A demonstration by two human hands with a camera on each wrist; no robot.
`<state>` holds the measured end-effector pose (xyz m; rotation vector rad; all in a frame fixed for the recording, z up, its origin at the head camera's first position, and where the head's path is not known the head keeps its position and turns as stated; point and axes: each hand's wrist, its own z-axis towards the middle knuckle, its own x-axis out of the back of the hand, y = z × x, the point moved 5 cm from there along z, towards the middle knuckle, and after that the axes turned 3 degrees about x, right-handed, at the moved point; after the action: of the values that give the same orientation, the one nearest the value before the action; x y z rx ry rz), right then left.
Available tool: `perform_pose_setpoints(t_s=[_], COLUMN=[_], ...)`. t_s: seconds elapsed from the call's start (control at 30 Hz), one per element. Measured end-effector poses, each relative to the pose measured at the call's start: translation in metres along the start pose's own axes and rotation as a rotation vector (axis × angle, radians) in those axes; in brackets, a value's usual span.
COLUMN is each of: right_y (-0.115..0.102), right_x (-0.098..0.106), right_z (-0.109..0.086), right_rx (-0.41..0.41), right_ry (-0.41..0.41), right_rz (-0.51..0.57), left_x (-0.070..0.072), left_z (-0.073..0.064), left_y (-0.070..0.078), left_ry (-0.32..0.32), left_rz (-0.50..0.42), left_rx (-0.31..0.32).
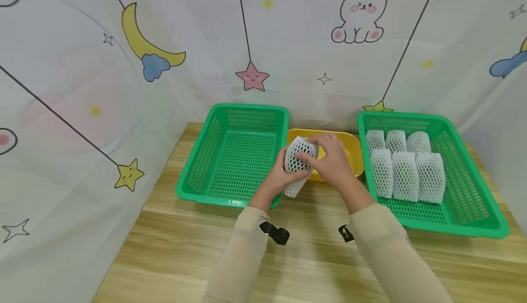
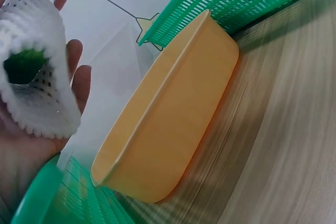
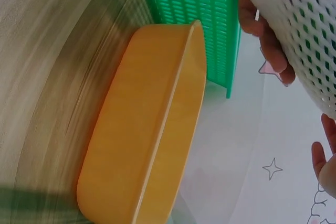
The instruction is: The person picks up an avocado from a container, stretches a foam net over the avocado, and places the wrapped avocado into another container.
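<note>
A white foam net sleeve (image 1: pixel 295 159) with something green (image 2: pixel 23 66) inside is held up in front of the yellow basin. My left hand (image 1: pixel 276 178) grips its lower part, thumb across the front. At the upper end, the thumb and fingers of my right hand (image 1: pixel 334 162) pinch the sleeve's edge. The left wrist view looks into the sleeve's open lower end, where the green thing shows; its kind cannot be made out. In the right wrist view, green shows through the mesh.
A green basket (image 1: pixel 232 197) with a bare slatted bottom stands at left. Another green basket (image 1: pixel 473 193) at right holds several net-sleeved items (image 1: pixel 405 175) in two rows. Between them sits the yellow basin (image 1: pixel 354 152). All stand on a wooden table (image 1: pixel 304 257) before a printed curtain.
</note>
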<state>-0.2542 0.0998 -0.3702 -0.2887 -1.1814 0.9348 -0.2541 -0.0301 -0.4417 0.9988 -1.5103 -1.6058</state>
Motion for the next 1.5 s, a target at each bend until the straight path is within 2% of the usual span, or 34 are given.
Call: perform_pose_setpoints(t_s=[0.1,0.13,0.23,0.33,0.43,0.53,0.67,0.8,0.87,0.93,1.03,1.1,1.2,1.27,1.37,1.5], right_y=[0.002,0.003,0.006,0.008,0.01,0.015,0.021,0.025,0.026,0.026,0.019,0.01,-0.004,-0.011,-0.013,-0.004], right_x=[-0.001,-0.002,-0.005,-0.008,-0.01,-0.008,0.0,0.009,0.014,0.021,0.034,0.04,0.036,0.03,0.022,0.024], right_z=[0.0,0.0,-0.001,-0.002,-0.005,-0.006,-0.007,-0.007,-0.007,-0.006,-0.002,-0.001,-0.002,-0.006,-0.01,-0.01], right_rx=[-0.045,-0.055,-0.092,-0.132,-0.189,-0.269,-0.348,-0.364,-0.359,-0.319,-0.179,-0.04,0.154,0.242,0.255,0.115], right_ry=[-0.017,-0.031,-0.074,-0.105,-0.127,-0.092,0.016,0.105,0.121,0.121,0.026,-0.091,-0.285,-0.38,-0.449,-0.434], right_rz=[-0.001,0.003,0.034,0.087,0.17,0.23,0.283,0.348,0.356,0.36,0.256,0.073,-0.263,-0.426,-0.512,-0.481], left_x=[-0.002,-0.002,-0.002,0.001,0.001,0.0,-0.001,0.0,0.0,0.0,-0.001,0.0,0.0,0.0,-0.003,-0.008], left_z=[-0.006,-0.006,-0.005,0.001,0.001,0.001,0.003,0.003,0.004,0.004,0.004,0.005,0.005,0.004,-0.001,-0.007], left_y=[0.012,0.012,0.009,-0.002,-0.002,-0.002,-0.003,-0.004,-0.004,-0.004,-0.004,-0.005,-0.003,0.0,0.011,0.022], left_ry=[0.0,0.002,0.017,0.022,0.01,-0.005,0.0,0.028,0.041,0.051,0.054,0.047,0.029,0.017,0.002,-0.017], left_rz=[0.037,0.045,0.052,0.048,0.055,0.029,-0.054,-0.104,-0.093,-0.065,-0.018,0.0,0.031,0.048,0.058,0.03], left_rx=[0.011,0.007,-0.013,-0.039,-0.045,-0.045,-0.036,-0.018,-0.014,-0.012,-0.016,-0.024,-0.043,-0.051,-0.056,-0.063])
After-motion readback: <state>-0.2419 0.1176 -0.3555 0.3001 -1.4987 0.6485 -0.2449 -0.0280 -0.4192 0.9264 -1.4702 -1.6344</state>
